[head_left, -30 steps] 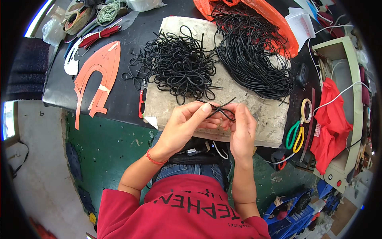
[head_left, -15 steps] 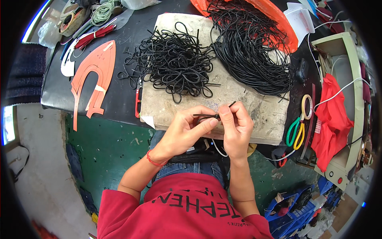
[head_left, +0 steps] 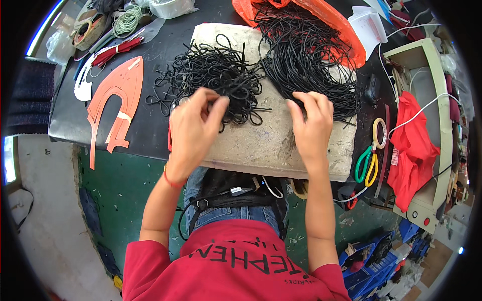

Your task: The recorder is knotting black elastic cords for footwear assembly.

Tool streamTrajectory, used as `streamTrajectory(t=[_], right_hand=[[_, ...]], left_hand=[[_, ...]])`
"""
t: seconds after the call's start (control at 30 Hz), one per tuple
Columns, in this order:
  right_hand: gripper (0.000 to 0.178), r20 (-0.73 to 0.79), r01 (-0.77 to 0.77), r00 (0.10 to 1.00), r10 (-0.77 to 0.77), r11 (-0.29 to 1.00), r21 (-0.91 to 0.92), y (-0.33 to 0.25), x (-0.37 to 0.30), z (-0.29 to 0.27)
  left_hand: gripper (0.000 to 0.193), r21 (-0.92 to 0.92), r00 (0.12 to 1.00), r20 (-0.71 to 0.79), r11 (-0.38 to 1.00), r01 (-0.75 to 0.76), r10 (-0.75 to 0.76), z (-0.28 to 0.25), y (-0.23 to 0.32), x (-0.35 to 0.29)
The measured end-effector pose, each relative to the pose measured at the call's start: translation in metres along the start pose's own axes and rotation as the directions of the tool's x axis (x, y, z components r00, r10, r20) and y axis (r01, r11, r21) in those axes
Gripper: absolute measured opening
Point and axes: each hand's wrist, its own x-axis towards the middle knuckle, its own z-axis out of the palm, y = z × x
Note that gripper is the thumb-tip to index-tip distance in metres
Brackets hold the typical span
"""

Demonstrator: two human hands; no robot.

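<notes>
A tangled pile of looped black cords (head_left: 216, 65) lies on the left part of a worn, pale work board (head_left: 261, 145). My left hand (head_left: 193, 125) is at the pile's near edge, slightly blurred, its fingers curved and the thumb apart from them. Dark loops lie just beyond its fingertips, and I see nothing clearly held. To the right spreads a thick bundle of long, loose black cords (head_left: 306, 65), partly inside an orange plastic bag (head_left: 346, 30). By the bundle's near left edge is my right hand (head_left: 314, 123), thumb and fingers a little apart, with no cord visibly gripped.
Right of the board lie scissors with green and yellow handles (head_left: 372, 168), a tape roll (head_left: 379, 131) and red cloth (head_left: 414, 150). Orange pattern pieces (head_left: 113, 98) rest on the black tabletop at left. A beige metal machine housing (head_left: 436, 75) stands far right.
My hands were together over the board's near edge, holding a looped black cord. They have parted and moved forward, left to the looped pile, right to the loose bundle. The view has shifted slightly.
</notes>
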Motion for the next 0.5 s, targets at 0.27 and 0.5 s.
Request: streamTrajectory(t=[0.27,0.5], right_hand=[[0.011,0.026,0.048,0.998,-0.048,0.999,-0.003,0.004,-0.013,-0.034],[0.017,-0.022,0.010,1.000,-0.006,0.975,0.222,-0.031,-0.028,-0.078]], left_hand=[[0.041,0.425,0.840,-0.250,0.834,-0.352,0.482,0.005,0.017,0.005],[0.023,-0.384,0.900,0.332,0.912,-0.144,0.282,0.021,0.046,-0.030]])
